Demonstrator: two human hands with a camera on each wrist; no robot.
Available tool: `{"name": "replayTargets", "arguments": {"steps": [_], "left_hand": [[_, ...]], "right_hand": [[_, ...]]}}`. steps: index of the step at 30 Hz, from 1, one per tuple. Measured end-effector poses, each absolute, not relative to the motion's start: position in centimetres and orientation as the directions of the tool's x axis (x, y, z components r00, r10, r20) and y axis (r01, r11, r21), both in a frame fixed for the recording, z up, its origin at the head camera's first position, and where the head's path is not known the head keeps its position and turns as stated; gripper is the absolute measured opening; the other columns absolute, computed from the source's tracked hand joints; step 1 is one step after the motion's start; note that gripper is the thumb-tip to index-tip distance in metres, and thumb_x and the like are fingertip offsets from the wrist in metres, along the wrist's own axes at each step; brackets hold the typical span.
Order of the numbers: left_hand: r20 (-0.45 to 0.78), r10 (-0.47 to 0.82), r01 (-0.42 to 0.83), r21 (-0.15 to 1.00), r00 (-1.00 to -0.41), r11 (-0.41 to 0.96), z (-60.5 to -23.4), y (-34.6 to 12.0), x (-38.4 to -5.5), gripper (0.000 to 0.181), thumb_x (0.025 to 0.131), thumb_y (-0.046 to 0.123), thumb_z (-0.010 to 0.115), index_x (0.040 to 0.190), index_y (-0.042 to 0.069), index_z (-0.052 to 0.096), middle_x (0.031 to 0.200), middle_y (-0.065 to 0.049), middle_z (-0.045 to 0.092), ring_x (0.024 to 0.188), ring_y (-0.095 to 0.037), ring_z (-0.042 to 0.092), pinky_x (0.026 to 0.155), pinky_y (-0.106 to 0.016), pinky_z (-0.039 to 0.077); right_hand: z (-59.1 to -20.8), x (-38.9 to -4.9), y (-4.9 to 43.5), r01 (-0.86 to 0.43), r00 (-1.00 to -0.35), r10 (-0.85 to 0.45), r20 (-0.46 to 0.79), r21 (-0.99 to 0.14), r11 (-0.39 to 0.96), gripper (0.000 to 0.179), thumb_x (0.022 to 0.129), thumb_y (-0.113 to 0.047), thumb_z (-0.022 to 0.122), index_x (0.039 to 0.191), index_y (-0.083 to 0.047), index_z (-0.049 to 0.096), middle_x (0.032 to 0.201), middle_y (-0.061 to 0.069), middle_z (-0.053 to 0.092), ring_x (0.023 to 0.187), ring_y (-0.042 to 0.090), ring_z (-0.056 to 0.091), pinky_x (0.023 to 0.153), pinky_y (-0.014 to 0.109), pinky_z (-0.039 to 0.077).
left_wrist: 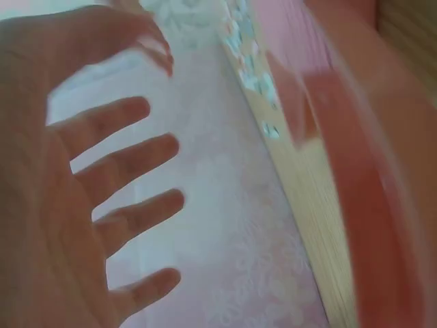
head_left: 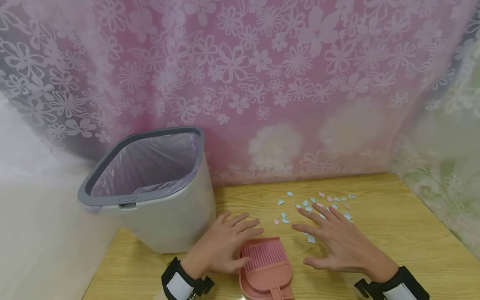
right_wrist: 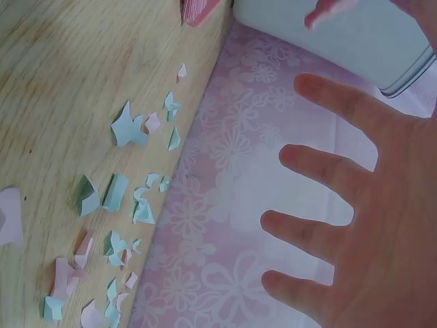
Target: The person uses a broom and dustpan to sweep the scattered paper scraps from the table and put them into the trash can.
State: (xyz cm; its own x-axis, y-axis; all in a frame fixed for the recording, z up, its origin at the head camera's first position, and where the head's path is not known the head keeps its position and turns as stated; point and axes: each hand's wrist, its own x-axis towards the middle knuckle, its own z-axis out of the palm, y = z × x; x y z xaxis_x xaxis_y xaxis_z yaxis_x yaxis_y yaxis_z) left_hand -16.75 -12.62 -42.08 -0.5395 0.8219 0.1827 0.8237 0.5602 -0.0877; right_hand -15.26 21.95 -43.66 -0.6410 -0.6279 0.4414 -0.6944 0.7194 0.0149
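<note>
In the head view my left hand [head_left: 225,246] hovers with spread fingers beside a pink dustpan [head_left: 245,289], and it holds nothing. A small pink brush [head_left: 268,275] lies in the dustpan, bristles pointing away from me. My right hand [head_left: 341,241], fingers also spread, is above the table just in front of scattered paper scraps [head_left: 311,239], some light blue and some pink. Part of the scraps is hidden behind that hand. The right wrist view shows the torn scraps [right_wrist: 126,126] on the wood, with the straight fingers [right_wrist: 321,164] apart from them.
A pale grey bin [head_left: 172,221] with a dark grey rim and a purple liner bag stands on the left, close to my left hand. The wooden table [head_left: 405,225] ends at a pink flowered curtain [head_left: 240,83] behind and a pale cloth on the right.
</note>
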Motion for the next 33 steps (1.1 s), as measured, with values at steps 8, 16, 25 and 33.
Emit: {"name": "replayTargets", "arguments": {"steps": [8, 16, 25, 33], "left_hand": [[0.117, 0.911, 0.91, -0.085, -0.395, 0.405, -42.0, -11.3, -14.6, 0.048, 0.079, 0.038, 0.079, 0.125, 0.031, 0.069, 0.129, 0.012, 0.068, 0.114, -0.012, 0.061, 0.088, -0.035, 0.05], [0.05, 0.916, 0.912, -0.086, -0.399, 0.402, -42.9, -10.4, -13.9, 0.06, 0.069, 0.056, 0.08, 0.126, 0.042, 0.067, 0.128, 0.015, 0.066, 0.111, -0.009, 0.057, 0.084, -0.03, 0.045], [0.068, 0.925, 0.909, -0.172, -0.374, 0.38, -44.1, -10.1, -13.7, 0.072, 0.061, 0.052, 0.087, 0.129, 0.043, 0.065, 0.137, 0.014, 0.061, 0.123, -0.012, 0.053, 0.09, -0.032, 0.049], [0.039, 0.93, 0.918, -0.151, -0.365, 0.367, -44.6, -9.8, -14.2, 0.068, 0.067, 0.049, 0.087, 0.131, 0.042, 0.064, 0.139, 0.011, 0.059, 0.123, -0.012, 0.053, 0.102, -0.034, 0.05]], "right_hand": [[-43.5, -15.1, 22.0, -0.689, -0.644, -0.623, 0.443, 0.016, 0.724, 0.076, 0.072, -0.071, 0.07, 0.14, -0.042, 0.054, 0.155, -0.001, 0.047, 0.139, 0.041, 0.044, 0.103, 0.068, 0.037], [-43.3, -14.9, 22.1, -0.684, -0.649, -0.618, 0.445, 0.014, 0.729, 0.075, 0.074, -0.074, 0.066, 0.141, -0.044, 0.052, 0.155, -0.002, 0.047, 0.14, 0.038, 0.043, 0.104, 0.067, 0.036], [-43.3, -14.7, 22.0, -0.679, -0.658, -0.615, 0.435, 0.01, 0.734, 0.076, 0.073, -0.073, 0.067, 0.142, -0.045, 0.05, 0.156, -0.003, 0.045, 0.142, 0.038, 0.04, 0.106, 0.068, 0.032], [-43.5, -14.9, 22.0, -0.688, -0.641, -0.623, 0.448, 0.024, 0.725, 0.078, 0.073, -0.069, 0.071, 0.143, -0.044, 0.049, 0.156, -0.001, 0.046, 0.142, 0.039, 0.04, 0.126, 0.044, -0.003]]}}
